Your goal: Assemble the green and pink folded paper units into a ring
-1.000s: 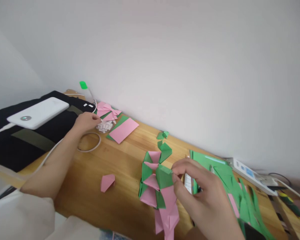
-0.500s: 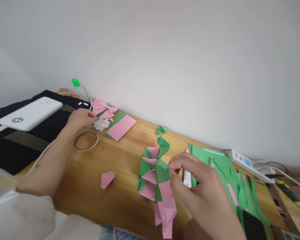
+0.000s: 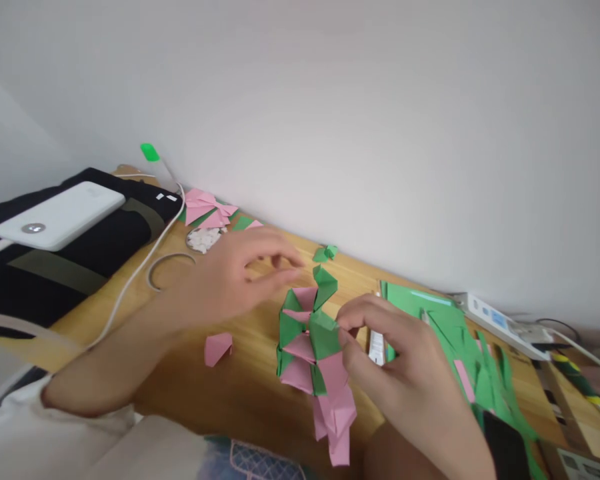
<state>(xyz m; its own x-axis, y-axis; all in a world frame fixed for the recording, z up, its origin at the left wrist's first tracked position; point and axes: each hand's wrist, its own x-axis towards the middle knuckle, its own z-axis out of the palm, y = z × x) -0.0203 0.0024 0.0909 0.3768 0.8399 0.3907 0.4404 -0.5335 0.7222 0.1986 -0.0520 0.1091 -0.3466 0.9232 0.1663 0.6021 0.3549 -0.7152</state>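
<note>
The right hand [image 3: 405, 360] pinches the origami model [image 3: 296, 375], best gripped lightly, sparing its creases; the left hand [image 3: 233, 277] is narrow, contents unclear.

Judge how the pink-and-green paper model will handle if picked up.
The model is probably light for its size, since it looks like folded paper. It may bend where its pieces meet, and the narrow pink end could swing. A hard squeeze would likely crease thin parts such as the green flap pinched by the right hand.
</note>
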